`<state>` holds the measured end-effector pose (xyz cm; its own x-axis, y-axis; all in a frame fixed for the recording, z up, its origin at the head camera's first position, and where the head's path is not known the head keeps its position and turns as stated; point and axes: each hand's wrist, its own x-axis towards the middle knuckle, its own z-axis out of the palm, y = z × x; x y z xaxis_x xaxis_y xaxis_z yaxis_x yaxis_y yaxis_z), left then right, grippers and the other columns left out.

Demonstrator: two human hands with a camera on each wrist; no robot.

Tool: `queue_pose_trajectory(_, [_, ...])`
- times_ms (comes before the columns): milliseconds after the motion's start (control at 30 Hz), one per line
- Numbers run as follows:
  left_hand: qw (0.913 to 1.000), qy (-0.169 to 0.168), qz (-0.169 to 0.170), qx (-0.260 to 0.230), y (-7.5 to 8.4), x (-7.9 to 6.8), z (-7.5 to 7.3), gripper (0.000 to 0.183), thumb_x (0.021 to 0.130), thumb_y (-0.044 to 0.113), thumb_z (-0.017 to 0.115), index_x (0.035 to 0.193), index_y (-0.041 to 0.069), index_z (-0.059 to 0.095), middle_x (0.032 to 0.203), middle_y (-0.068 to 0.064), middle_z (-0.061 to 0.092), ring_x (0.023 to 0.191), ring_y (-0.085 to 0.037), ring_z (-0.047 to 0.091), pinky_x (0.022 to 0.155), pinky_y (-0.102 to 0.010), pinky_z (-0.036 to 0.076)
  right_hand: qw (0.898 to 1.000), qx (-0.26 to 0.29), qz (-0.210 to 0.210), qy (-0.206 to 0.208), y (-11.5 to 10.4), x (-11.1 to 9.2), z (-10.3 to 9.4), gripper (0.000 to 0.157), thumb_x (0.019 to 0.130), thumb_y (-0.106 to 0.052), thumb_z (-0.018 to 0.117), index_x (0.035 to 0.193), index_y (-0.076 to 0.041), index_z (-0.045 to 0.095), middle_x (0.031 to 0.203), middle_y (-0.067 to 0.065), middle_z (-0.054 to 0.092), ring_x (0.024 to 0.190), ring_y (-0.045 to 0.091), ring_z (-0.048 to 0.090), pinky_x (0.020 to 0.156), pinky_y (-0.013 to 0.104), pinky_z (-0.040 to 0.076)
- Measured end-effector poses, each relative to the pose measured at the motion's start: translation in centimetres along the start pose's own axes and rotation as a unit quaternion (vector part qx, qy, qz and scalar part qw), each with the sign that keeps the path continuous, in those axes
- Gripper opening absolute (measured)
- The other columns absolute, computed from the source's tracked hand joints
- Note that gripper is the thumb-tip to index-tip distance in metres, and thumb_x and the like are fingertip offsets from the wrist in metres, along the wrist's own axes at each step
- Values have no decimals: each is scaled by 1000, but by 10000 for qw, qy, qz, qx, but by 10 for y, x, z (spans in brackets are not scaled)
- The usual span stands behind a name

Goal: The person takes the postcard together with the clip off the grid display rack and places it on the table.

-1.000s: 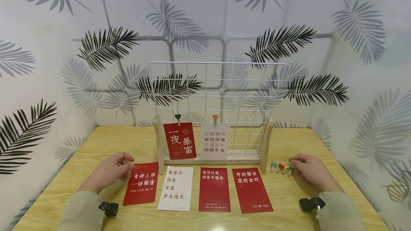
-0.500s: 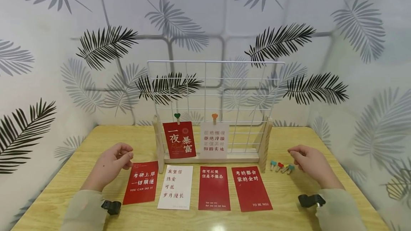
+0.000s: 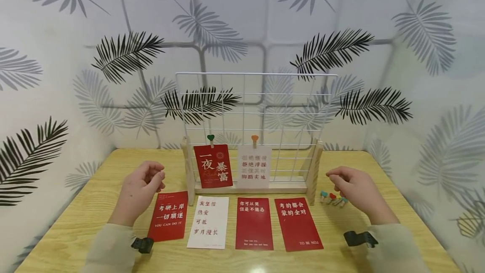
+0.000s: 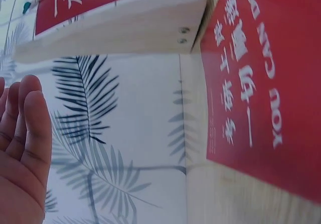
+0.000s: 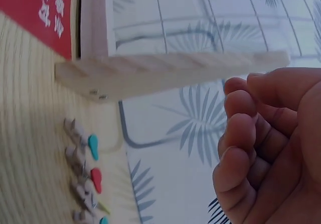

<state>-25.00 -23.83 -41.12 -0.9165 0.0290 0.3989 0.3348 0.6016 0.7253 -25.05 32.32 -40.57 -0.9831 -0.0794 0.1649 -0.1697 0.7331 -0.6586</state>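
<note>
My left hand (image 3: 140, 186) hovers over the far end of the leftmost red card (image 3: 169, 216), fingers loosely bent and holding nothing. Several small wooden clips with coloured hearts lie right of the rack, among them a teal clip (image 5: 93, 146) and a red clip (image 5: 96, 179). Just above them is my right hand (image 3: 356, 191), with bent fingers and nothing in its grasp. On the white wire grid (image 3: 257, 73), a green heart clip (image 3: 210, 137) holds a tilted red card (image 3: 213, 166), and an orange heart clip (image 3: 254, 138) holds a pale card (image 3: 254, 167).
A white card (image 3: 207, 222), a red card (image 3: 254, 224) and another red card (image 3: 299, 224) lie in a row before the rack. Wooden feet (image 3: 315, 172) support the grid at both sides. Leaf-patterned cloth surrounds the wooden table (image 3: 94, 180).
Both hands have risen from beside the cards and clips and moved inward, towards the rack. The right hand has come away from the clips. Cards and clips have stayed in place.
</note>
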Motion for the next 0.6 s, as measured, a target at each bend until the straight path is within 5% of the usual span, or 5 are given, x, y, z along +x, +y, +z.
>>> queue_pose_trajectory(600, [9977, -596, 316, -31, 37, 7, 30, 18, 101, 14, 63, 117, 8, 62, 92, -5, 65, 79, -16, 65, 67, -30, 54, 9985, 125, -539, -5, -56, -7, 5, 27, 102, -31, 62, 121, -14, 70, 79, 2, 62, 61, 21, 57, 51, 35, 49])
